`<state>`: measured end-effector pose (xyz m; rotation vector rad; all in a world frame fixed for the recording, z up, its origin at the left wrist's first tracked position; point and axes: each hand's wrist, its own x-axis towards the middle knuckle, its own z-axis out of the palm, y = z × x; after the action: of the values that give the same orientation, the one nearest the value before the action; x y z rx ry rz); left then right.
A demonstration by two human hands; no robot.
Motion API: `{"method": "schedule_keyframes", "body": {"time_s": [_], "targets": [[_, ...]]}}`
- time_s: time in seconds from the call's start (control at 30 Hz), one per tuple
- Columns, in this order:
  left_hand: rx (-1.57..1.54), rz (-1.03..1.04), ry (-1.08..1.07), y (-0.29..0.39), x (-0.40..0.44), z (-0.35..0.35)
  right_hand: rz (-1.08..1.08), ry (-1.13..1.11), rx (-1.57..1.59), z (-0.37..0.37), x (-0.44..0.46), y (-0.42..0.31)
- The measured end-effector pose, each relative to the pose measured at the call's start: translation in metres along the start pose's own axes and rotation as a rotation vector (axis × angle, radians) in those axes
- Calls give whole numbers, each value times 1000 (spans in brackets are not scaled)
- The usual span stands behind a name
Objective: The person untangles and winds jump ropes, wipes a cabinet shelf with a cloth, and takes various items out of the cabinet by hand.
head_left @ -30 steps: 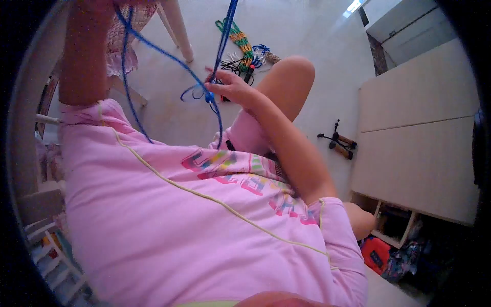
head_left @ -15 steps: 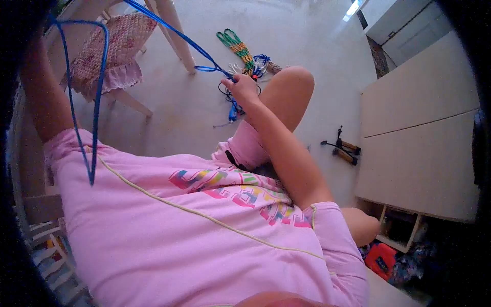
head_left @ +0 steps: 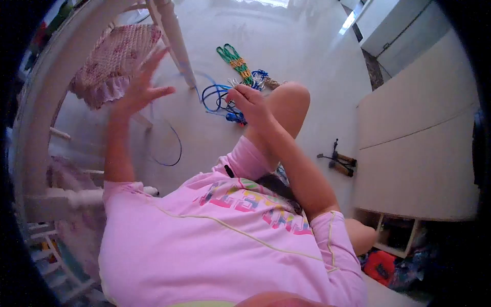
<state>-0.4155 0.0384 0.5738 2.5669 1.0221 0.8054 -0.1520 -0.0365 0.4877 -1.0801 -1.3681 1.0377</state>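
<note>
My right hand is closed around a blue cord in front of my bent knee. Part of the cord hangs in loops left of the fingers, and a thin loose curve of it hangs blurred over the floor. My left hand is raised beside the white chair leg, fingers spread, slightly smeared by motion, with nothing gripped in it. Just beyond my right hand, a green and yellow knotted rope lies on the floor beside blue and white cords. A blue bundle shows below my right hand.
A chair with a woven, frilled seat cushion stands at the left, near a white wooden leg. Toward the right lies a black-and-tan handled object before a pale cabinet. A red item sits low right.
My left hand came down and inward from the far upper left, and its fingers spread. The blue cord, stretched taut before, now falls slack in loops. My right hand stays closed on it.
</note>
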Motion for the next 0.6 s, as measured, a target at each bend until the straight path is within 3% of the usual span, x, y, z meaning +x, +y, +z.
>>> {"method": "schedule_keyframes", "body": {"time_s": [0.07,0.13,0.23,0.27,0.33,0.43,0.53,0.6], "targets": [[-161,295,-108,42,13,27,-74,-69,-75,4,7,-9],[-653,138,-358,62,14,50,-33,4,21,5,7,-45],[-800,-71,-503,25,15,77,61,155,206,-17,8,-80],[-760,-158,-462,16,10,78,128,256,275,-29,4,-98],[-675,-336,-383,-4,-6,77,-50,289,607,-59,2,-118],[-720,-428,-237,-75,-36,87,-87,327,522,-79,4,-113],[-440,-220,-69,-103,-53,91,-21,307,597,-56,10,-96],[-450,-290,-121,-104,-63,92,-11,224,602,-46,15,-88]]}}
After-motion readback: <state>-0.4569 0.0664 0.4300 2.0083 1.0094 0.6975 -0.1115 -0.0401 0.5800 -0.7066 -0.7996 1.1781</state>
